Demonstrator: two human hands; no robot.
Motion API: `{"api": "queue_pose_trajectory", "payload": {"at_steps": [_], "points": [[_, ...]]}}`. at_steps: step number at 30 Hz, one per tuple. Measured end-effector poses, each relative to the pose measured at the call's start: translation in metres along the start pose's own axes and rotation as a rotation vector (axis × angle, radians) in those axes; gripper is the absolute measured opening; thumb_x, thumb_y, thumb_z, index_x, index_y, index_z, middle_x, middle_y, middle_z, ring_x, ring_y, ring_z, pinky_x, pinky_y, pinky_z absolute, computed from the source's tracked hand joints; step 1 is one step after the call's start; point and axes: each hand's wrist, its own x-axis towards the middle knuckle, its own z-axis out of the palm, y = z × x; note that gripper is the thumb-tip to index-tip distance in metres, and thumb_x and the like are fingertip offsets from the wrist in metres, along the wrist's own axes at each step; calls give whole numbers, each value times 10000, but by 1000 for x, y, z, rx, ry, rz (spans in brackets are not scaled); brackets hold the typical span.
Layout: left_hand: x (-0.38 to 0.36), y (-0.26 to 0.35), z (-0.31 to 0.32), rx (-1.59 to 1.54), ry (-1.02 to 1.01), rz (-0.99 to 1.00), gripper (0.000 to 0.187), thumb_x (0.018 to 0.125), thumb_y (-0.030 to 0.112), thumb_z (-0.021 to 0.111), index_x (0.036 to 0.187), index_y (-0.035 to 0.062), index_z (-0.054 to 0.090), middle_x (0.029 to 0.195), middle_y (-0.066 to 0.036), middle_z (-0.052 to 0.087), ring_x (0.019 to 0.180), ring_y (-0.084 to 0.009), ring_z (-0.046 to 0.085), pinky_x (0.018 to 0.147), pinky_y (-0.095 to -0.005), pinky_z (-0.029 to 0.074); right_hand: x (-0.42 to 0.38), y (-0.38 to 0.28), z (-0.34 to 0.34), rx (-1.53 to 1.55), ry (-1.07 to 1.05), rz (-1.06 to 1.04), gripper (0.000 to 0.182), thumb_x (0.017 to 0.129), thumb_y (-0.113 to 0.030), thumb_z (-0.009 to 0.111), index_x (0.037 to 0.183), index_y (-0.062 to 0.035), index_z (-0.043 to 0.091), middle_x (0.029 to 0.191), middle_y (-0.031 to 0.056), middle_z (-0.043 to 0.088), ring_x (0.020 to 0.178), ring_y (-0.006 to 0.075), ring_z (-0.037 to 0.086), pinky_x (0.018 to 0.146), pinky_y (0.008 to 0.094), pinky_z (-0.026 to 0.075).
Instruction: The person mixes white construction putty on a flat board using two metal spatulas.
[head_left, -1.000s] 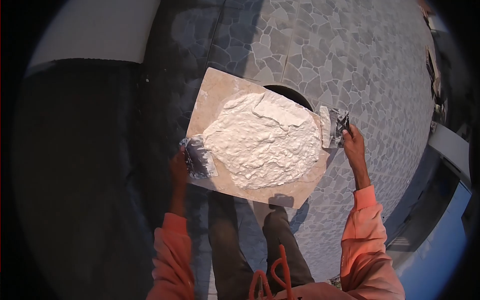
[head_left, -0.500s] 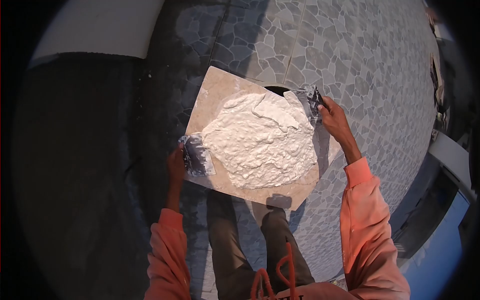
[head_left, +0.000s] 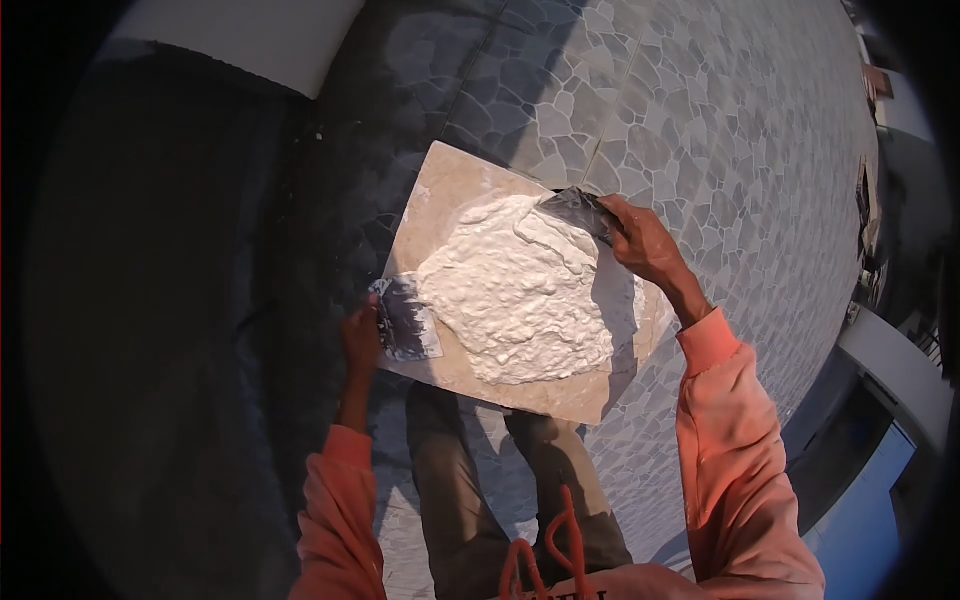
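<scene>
A broad mound of wet white plaster (head_left: 515, 295) covers most of a square beige tile (head_left: 430, 195). My right hand (head_left: 645, 238) is closed around a dark putty knife (head_left: 580, 211), whose blade lies over the plaster's upper right edge. At the tile's left side, my left hand (head_left: 361, 330) is closed on a second, wide putty knife (head_left: 410, 322). That blade is flat over the tile, smeared with white, its edge touching the plaster. The left fingers are partly in shadow. What supports the tile underneath is hidden.
Stone-patterned paving (head_left: 720, 210) spreads around the tile, and my legs (head_left: 455, 480) stand just below it. A pale wall or ledge (head_left: 240, 40) is at the upper left beside deep shadow. A blue panel (head_left: 860, 500) lies at the lower right.
My right hand has moved left and turned, bringing its putty knife from the tile's right corner over the plaster. My left hand keeps its place at the tile. The view has shifted slightly.
</scene>
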Motion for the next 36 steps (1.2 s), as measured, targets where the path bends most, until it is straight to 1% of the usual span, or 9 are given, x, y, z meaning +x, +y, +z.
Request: {"api": "queue_pose_trajectory", "payload": {"at_steps": [6,10,18,22,26,27,30,31,36], "points": [[-6,3,2,-41,29,18,545,962,421,567,683,-44,507,588,43,381,623,-61,335,512,-311,295,-26,-10,31,-193,77,-256,426,720,55,593,1132,-50,564,964,176,640,846,372,623,730,441,489],[-7,3,4,-49,23,12,523,972,404,553,716,-52,528,594,20,386,626,-68,340,524,-310,312,-54,-32,45,-338,28,-263,524,630,63,661,1131,-67,577,1060,127,629,924,350,620,770,410,519],[-3,11,2,-40,11,135,444,979,343,553,747,-36,550,602,26,392,626,-57,342,522,-288,310,-101,-47,85,-551,119,-360,531,679,61,644,1201,20,550,1182,170,572,1127,317,558,889,407,492],[-6,11,-1,-92,-6,168,372,977,289,564,795,-35,562,614,22,383,633,-53,335,521,-278,303,-113,-57,60,-330,212,-271,478,700,85,609,1165,-22,568,1090,152,633,998,330,620,834,414,514],[-8,11,-3,-98,26,214,296,974,232,569,853,-38,591,641,5,455,616,-66,376,539,-279,340,-117,-44,39,-48,386,-69,401,757,101,575,1126,-55,582,903,168,656,761,365,645,657,358,518],[-10,14,-2,-111,81,289,283,976,223,564,866,-36,597,662,-10,488,615,-83,408,550,-286,360,-115,-42,37,-75,481,-159,325,816,73,557,1110,-61,582,792,170,628,611,310,606,578,329,478],[-24,19,-5,-81,173,447,248,981,198,544,902,-27,611,726,-62,574,624,-140,500,584,-311,412,-125,-49,25,65,327,157,255,873,26,538,1109,-61,580,724,156,580,560,187,540,541,307,439],[-29,24,-10,-33,158,465,239,983,191,536,911,-23,613,750,-83,591,636,-162,526,595,-321,426,-128,-40,31,152,344,185,181,927,-28,514,1094,-39,581,660,89,548,570,92,468,533,268,403],[-73,68,-27,133,185,426,209,995,175,501,936,-5,590,748,-144,579,644,-233,563,591,-359,436,-138,-38,47,494,285,351,188,946,-96,534,1091,18,568,628,-21,527,577,61,450,553,243,392]]}}
